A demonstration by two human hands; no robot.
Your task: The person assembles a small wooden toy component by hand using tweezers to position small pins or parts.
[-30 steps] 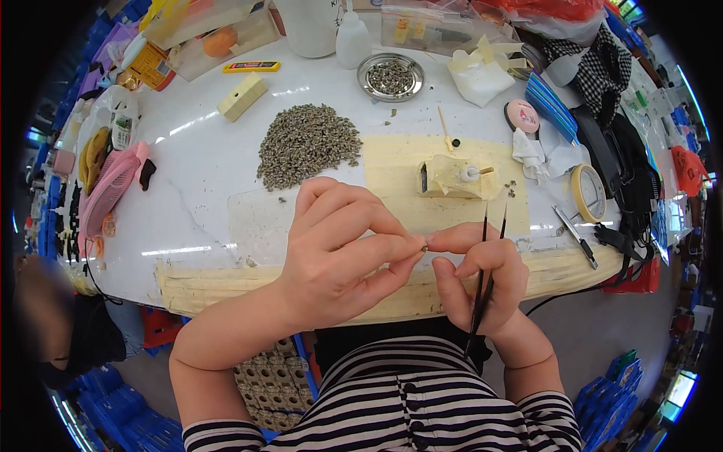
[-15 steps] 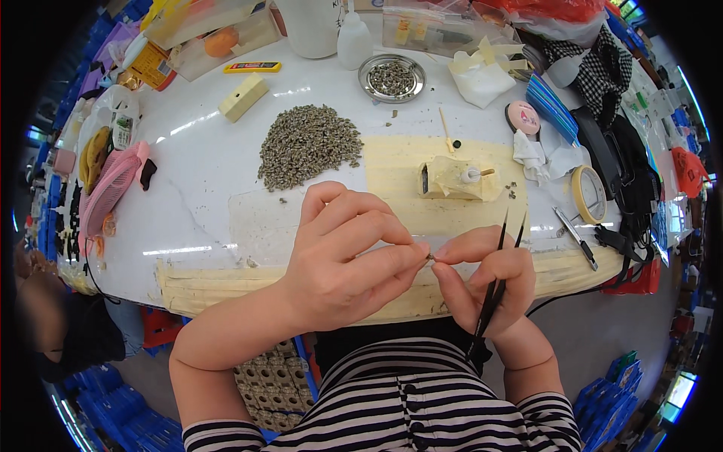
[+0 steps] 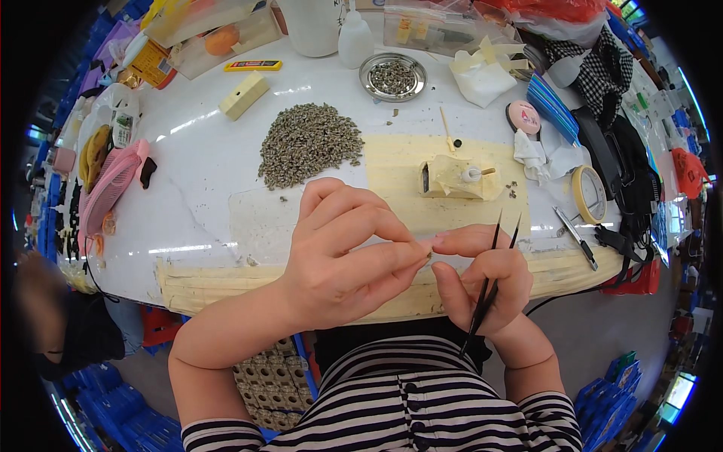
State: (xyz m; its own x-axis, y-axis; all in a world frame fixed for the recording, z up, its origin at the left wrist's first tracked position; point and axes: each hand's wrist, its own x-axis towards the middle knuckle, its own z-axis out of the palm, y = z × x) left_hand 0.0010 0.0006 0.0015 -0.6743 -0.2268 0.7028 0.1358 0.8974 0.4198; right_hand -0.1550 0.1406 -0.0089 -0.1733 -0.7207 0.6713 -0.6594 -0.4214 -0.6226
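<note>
Right hand has unpinched thumb from forefinger, holding slim black tweezers; left hand, mid-frame, pinches a tiny brown piece, apparently needing steady handling.

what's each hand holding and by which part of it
Right hand: black tweezers, held around the middle. Left hand: a tiny piece pinched at the fingertips, too small to tell by which part.

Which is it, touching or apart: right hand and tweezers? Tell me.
Touching: the head view shows the tweezers clasped inside the curled right hand, tips jutting out.
</note>
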